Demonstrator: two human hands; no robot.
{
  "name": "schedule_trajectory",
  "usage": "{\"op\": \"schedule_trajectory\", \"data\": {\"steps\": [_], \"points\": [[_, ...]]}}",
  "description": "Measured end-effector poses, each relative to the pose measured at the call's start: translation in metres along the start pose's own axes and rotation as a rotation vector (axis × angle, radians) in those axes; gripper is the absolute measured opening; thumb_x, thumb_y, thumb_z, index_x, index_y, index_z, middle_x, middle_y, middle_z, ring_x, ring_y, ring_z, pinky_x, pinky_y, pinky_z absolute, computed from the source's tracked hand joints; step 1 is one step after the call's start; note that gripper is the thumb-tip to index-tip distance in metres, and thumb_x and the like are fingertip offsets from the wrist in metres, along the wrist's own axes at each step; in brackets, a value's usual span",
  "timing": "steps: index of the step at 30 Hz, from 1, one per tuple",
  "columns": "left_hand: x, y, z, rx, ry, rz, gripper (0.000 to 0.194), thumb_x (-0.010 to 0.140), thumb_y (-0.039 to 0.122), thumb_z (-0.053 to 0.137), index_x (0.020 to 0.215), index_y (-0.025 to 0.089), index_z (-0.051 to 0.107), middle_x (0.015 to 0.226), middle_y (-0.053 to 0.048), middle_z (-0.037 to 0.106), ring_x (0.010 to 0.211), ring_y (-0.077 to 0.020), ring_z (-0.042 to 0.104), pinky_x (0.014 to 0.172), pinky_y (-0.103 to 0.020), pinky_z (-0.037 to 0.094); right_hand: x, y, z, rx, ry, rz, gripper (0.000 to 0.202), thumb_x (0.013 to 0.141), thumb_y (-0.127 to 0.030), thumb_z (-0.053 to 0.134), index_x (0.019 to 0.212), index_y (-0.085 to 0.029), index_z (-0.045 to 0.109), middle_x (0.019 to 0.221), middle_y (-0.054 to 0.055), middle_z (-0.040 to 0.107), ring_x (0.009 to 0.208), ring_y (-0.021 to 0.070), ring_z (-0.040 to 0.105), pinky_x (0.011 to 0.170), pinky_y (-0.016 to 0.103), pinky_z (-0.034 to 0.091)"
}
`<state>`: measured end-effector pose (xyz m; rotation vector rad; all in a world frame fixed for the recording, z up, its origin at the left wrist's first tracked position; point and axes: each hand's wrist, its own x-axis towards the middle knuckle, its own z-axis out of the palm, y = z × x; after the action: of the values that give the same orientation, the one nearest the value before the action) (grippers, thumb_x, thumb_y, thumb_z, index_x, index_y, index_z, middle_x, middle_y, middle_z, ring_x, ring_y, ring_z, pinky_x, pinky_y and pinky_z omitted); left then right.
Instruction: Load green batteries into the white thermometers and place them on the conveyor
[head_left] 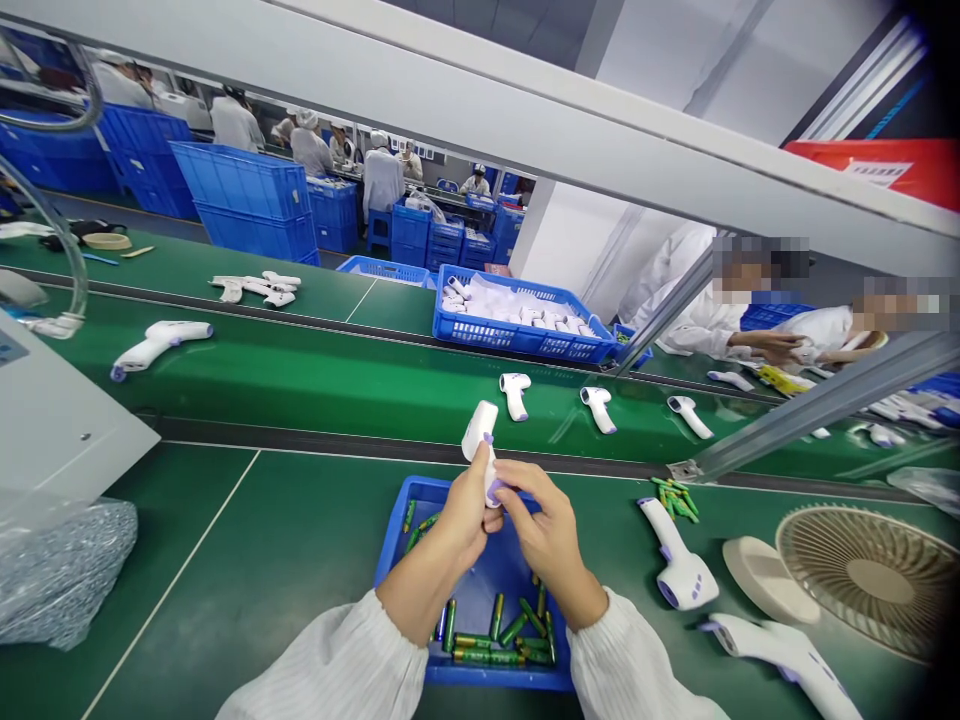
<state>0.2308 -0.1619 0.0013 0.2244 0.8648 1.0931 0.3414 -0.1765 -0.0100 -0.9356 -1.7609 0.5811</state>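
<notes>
Thermometer (480, 428), held above the far side of the tray (480, 678), looks light, stiff and probably slick; its narrow handle should give the surest hold. The left hand (459, 518) is closed around that handle. The right hand (547, 525), loosely curled beside it, grips the near end between thumb and fingertips.

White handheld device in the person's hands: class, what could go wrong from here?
The device might slip from the left hand and right hand and drop among the loose green batteries. The right sleeve, close beside the blue tray, could nudge it.
</notes>
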Motion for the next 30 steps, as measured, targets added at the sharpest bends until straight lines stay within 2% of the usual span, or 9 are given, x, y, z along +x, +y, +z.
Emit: {"op": "schedule_trajectory", "data": {"steps": [3, 8, 15, 17, 20, 23, 25, 28, 30], "points": [[0.001, -0.006, 0.001, 0.002, 0.027, 0.027, 0.049, 0.076, 0.062, 0.063, 0.065, 0.018, 0.048, 0.043, 0.007, 0.033, 0.031, -0.0039, 0.025, 0.031, -0.017, 0.015, 0.000, 0.004, 0.005, 0.144, 0.035, 0.095, 0.007, 0.088, -0.023, 0.063, 0.089, -0.023, 0.069, 0.104, 0.007, 0.070, 0.099, 0.0213, 0.066, 0.087, 0.039, 0.053], [-0.002, -0.009, 0.001, 0.015, 0.127, 0.070, 0.050, 0.074, 0.064, 0.064, 0.067, 0.018, 0.046, 0.046, 0.007, 0.037, 0.032, -0.0043, 0.027, 0.030, -0.017, 0.015, -0.004, 0.003, 0.005, 0.203, 0.009, 0.124, 0.005, 0.086, -0.022, 0.065, 0.082, -0.022, 0.067, 0.104, 0.007, 0.071, 0.098, 0.0206, 0.066, 0.087, 0.038, 0.053], [-0.001, -0.007, -0.002, 0.112, 0.035, 0.145, 0.053, 0.068, 0.069, 0.065, 0.074, 0.019, 0.047, 0.049, 0.007, 0.037, 0.034, -0.0055, 0.027, 0.034, -0.019, 0.014, -0.004, 0.005, 0.005, 0.262, 0.051, 0.140, 0.007, 0.086, -0.027, 0.066, 0.082, -0.021, 0.067, 0.108, 0.008, 0.070, 0.101, 0.0216, 0.066, 0.088, 0.040, 0.053], [0.001, -0.007, -0.007, 0.233, 0.077, 0.231, 0.049, 0.074, 0.068, 0.060, 0.077, 0.020, 0.048, 0.053, 0.005, 0.041, 0.038, -0.0081, 0.034, 0.037, -0.021, 0.020, -0.006, 0.005, 0.005, 0.234, 0.031, 0.161, 0.008, 0.086, -0.027, 0.065, 0.082, -0.021, 0.068, 0.111, 0.008, 0.069, 0.103, 0.0221, 0.066, 0.089, 0.040, 0.053], [0.007, -0.001, -0.014, 0.662, 0.212, 0.430, 0.035, 0.080, 0.052, 0.061, 0.084, 0.019, 0.052, 0.068, -0.004, 0.058, 0.057, -0.0160, 0.054, 0.051, -0.025, 0.035, -0.014, 0.003, -0.001, 0.039, -0.067, 0.140, 0.011, 0.089, -0.028, 0.062, 0.093, -0.025, 0.071, 0.117, 0.007, 0.068, 0.108, 0.0229, 0.064, 0.094, 0.042, 0.051], [0.023, 0.018, -0.013, 1.169, 0.318, 0.484, 0.026, 0.082, 0.038, 0.061, 0.097, 0.018, 0.053, 0.084, -0.011, 0.067, 0.078, -0.0250, 0.062, 0.065, -0.029, 0.038, -0.028, 0.006, -0.022, -0.197, -0.084, 0.068, 0.023, 0.091, -0.030, 0.058, 0.111, -0.028, 0.069, 0.118, 0.007, 0.068, 0.111, 0.0232, 0.062, 0.096, 0.042, 0.050], [0.043, 0.039, -0.009, 1.394, 0.345, 0.466, 0.030, 0.085, 0.038, 0.055, 0.108, 0.018, 0.051, 0.091, -0.013, 0.069, 0.085, -0.0282, 0.064, 0.067, -0.031, 0.039, -0.039, 0.015, -0.048, -0.329, -0.003, 0.097, 0.024, 0.092, -0.035, 0.056, 0.111, -0.026, 0.068, 0.113, 0.008, 0.070, 0.104, 0.0232, 0.065, 0.091, 0.039, 0.052], [0.088, 0.071, -0.008, 1.498, 0.367, 0.433, 0.034, 0.089, 0.041, 0.047, 0.113, 0.017, 0.052, 0.100, -0.015, 0.069, 0.092, -0.0291, 0.065, 0.071, -0.033, 0.042, -0.057, 0.040, -0.101, -0.673, 0.134, 0.307, 0.036, 0.091, -0.049, 0.051, 0.108, -0.023, 0.069, 0.104, 0.009, 0.072, 0.082, 0.0245, 0.068, 0.070, 0.037, 0.056], [0.118, 0.086, -0.012, 1.499, 0.394, 0.404, 0.033, 0.091, 0.039, 0.044, 0.111, 0.015, 0.056, 0.103, -0.017, 0.068, 0.097, -0.0293, 0.064, 0.075, -0.033, 0.043, -0.069, 0.059, -0.139, -1.013, 0.136, 0.447, 0.046, 0.090, -0.054, 0.046, 0.115, -0.021, 0.067, 0.099, 0.010, 0.072, 0.075, 0.0282, 0.067, 0.065, 0.041, 0.053]]}}
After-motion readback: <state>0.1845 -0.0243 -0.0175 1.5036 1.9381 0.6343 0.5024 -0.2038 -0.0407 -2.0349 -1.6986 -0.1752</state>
